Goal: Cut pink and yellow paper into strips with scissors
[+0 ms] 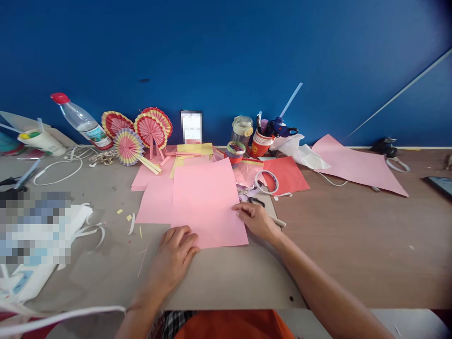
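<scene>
A sheet of pink paper (206,202) lies in front of me, overlapping another pink sheet (153,202) to its left. My left hand (177,247) is at the front left corner of the upper sheet, fingers bent over it and thumb by the front edge. With the fingers closed together, my right hand (259,221) pinches the right edge. Beside that hand, the black-handled scissors (256,201) are partly covered. A roll of white tape (266,182) rests just behind them.
Folded paper fans (151,131) and a tilted bottle (84,122) stand at the back left. A phone (191,127) leans on the blue wall. Behind the sheets are a jar (242,128) and a red cup of pens (261,143). A power strip (38,268) lies left; more pink paper (360,165) lies right.
</scene>
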The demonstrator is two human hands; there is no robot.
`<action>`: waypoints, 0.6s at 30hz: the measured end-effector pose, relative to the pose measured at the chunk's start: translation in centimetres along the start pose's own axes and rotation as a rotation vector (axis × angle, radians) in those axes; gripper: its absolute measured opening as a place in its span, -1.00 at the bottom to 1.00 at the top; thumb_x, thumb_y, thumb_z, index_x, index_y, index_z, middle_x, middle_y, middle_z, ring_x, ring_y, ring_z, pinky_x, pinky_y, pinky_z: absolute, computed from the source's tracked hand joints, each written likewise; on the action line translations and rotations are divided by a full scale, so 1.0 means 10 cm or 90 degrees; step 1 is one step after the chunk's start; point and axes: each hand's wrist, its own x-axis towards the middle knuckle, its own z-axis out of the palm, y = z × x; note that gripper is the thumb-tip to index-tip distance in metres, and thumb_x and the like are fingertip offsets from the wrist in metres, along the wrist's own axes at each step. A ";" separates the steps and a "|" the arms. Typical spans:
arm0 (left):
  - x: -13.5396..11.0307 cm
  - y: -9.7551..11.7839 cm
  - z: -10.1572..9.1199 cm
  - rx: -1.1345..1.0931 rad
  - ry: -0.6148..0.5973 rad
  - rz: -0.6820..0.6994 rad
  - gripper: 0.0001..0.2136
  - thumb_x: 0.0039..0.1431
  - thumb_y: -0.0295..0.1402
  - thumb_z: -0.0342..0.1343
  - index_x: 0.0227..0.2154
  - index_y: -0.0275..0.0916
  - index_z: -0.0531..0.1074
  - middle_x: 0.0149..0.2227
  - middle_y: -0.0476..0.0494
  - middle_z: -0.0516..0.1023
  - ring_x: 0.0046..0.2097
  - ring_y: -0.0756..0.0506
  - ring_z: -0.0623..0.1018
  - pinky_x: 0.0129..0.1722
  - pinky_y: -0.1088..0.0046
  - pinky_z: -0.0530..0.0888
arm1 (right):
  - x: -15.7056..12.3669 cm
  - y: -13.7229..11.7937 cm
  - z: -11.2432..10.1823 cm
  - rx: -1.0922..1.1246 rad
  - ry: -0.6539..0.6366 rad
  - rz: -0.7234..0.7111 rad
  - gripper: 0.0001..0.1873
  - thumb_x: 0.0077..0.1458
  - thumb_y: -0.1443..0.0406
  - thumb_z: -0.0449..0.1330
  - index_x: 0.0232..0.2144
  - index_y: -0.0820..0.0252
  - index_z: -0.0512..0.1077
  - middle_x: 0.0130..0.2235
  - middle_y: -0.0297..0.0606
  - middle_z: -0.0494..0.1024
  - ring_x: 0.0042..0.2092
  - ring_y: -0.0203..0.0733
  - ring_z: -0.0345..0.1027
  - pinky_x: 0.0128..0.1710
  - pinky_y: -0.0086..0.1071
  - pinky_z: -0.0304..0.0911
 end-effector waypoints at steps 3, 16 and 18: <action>0.00 -0.01 0.01 -0.005 0.001 0.005 -0.86 0.24 -0.36 0.01 -0.18 -0.14 0.42 -0.12 -0.12 0.43 -0.08 -0.14 0.41 -0.06 0.23 0.41 | 0.00 -0.01 0.00 0.012 -0.004 -0.002 -0.69 0.06 0.29 0.06 -0.21 0.23 0.52 -0.29 -0.25 0.59 -0.30 -0.20 0.40 -0.28 -0.36 0.25; 0.01 0.12 0.08 0.044 0.054 0.052 -0.76 0.23 -0.36 0.02 -0.05 -0.21 0.36 0.01 -0.19 0.46 0.12 -0.21 0.37 0.22 -0.01 0.16 | 0.04 0.11 -0.05 0.145 0.012 0.076 -0.70 0.01 0.20 0.12 -0.26 0.19 0.54 -0.51 -0.38 0.41 -0.49 -0.33 0.17 -0.45 -0.43 0.10; 0.01 0.12 0.08 0.043 0.074 0.052 -0.81 0.25 -0.45 -0.04 -0.12 -0.20 0.38 -0.04 -0.17 0.49 0.07 -0.17 0.41 0.22 0.02 0.18 | 0.04 0.11 -0.06 0.127 0.005 0.068 -0.70 0.03 0.20 0.10 -0.25 0.19 0.54 -0.51 -0.38 0.41 -0.48 -0.32 0.19 -0.45 -0.42 0.12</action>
